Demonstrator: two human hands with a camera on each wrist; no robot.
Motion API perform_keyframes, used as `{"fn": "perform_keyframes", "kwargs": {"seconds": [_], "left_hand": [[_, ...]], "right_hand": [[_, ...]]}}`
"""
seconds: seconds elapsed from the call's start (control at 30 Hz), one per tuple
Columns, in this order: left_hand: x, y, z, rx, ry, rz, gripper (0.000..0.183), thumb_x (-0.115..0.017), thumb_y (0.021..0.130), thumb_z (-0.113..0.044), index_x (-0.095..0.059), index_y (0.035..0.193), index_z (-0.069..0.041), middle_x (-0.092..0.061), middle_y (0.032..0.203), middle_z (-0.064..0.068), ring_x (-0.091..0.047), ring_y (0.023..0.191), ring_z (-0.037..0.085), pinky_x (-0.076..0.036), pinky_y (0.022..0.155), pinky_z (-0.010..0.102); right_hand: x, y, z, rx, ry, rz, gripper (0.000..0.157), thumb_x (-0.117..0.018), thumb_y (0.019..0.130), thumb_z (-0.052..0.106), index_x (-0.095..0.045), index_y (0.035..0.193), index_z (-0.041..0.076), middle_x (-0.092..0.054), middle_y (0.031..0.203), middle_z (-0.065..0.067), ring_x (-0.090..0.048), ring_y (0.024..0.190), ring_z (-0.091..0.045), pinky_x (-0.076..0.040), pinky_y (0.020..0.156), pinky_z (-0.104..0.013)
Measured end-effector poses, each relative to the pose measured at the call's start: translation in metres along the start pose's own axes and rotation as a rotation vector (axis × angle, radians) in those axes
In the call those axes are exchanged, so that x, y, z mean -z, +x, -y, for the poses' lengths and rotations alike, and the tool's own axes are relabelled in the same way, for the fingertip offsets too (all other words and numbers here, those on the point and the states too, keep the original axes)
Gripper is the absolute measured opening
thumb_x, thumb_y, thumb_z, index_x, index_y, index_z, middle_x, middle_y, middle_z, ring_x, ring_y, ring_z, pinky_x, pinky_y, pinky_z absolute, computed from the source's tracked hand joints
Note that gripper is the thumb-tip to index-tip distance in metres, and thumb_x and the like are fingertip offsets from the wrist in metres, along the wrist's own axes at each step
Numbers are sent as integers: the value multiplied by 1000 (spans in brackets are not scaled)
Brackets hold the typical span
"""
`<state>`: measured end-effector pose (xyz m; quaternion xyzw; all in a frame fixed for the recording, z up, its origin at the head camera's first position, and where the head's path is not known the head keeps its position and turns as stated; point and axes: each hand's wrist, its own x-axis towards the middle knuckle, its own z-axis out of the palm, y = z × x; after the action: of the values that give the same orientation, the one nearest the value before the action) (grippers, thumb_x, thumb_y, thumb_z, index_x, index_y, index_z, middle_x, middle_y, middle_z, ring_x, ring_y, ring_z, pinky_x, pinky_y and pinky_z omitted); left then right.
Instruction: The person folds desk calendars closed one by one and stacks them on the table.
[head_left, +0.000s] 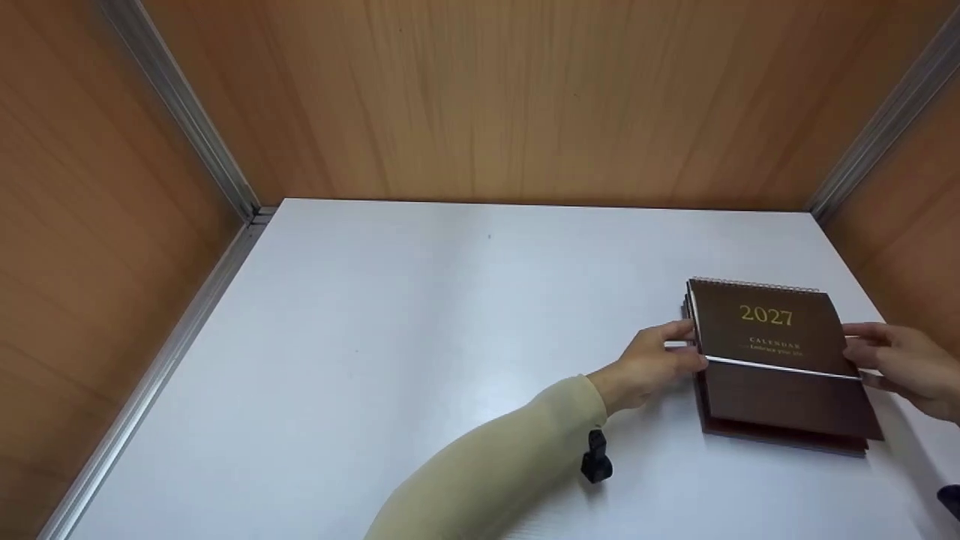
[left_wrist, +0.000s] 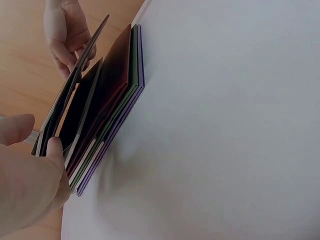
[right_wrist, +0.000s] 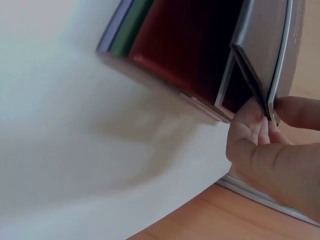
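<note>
A dark brown 2027 desk calendar [head_left: 784, 394] with a spiral binding along its far edge and a pale band across it lies at the table's right, on top of a stack. My left hand [head_left: 646, 369] pinches its left edge between thumb and fingers. At the opposite edge, my right hand [head_left: 911, 369] holds it, thumb and fingers on either side of the cover in the right wrist view. Both wrist views show the calendar tilted up from a dark red cover [right_wrist: 172, 47], with green [right_wrist: 131, 30] and purple [right_wrist: 114, 27] covers beneath.
The white table [head_left: 420, 322] stretches left of the stack. Wooden panels [head_left: 480, 105] rise at its back and both sides, with metal rails [head_left: 187, 105] at the corners. A black device [head_left: 596, 461] hangs at the left wrist.
</note>
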<state>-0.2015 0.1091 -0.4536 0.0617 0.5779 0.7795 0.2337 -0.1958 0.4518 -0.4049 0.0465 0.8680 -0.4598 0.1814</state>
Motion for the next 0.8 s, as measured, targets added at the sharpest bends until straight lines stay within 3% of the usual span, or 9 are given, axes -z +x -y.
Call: {"fn": "perform_keyframes", "kwargs": {"seconds": [0.27, 0.6, 0.8], "left_hand": [[0, -2, 5, 10, 3, 19, 63, -69, 89, 14, -57, 150, -1, -66, 130, -1, -69, 116, 14, -59, 98, 31], [-2, -5, 6, 12, 22, 22, 58, -69, 93, 10, -60, 148, -4, -66, 137, 1, -68, 119, 13, -59, 99, 29], [-1, -6, 5, -6, 91, 14, 56, -70, 94, 5, -62, 147, -8, -67, 138, -1, -68, 116, 10, -57, 99, 25]], "right_hand": [[-4, 2, -5, 16, -9, -4, 57, -47, 111, 6, -22, 151, -25, -64, 101, 19, -66, 88, 0, -58, 78, -21], [-8, 5, -6, 45, -101, -39, 58, -45, 110, 6, -20, 153, -26, -62, 101, 16, -64, 87, 4, -59, 78, -19], [-11, 4, -5, 69, -190, -65, 56, -44, 109, 4, -24, 151, -27, -62, 110, -3, -62, 87, 4, -60, 76, -20]]}}
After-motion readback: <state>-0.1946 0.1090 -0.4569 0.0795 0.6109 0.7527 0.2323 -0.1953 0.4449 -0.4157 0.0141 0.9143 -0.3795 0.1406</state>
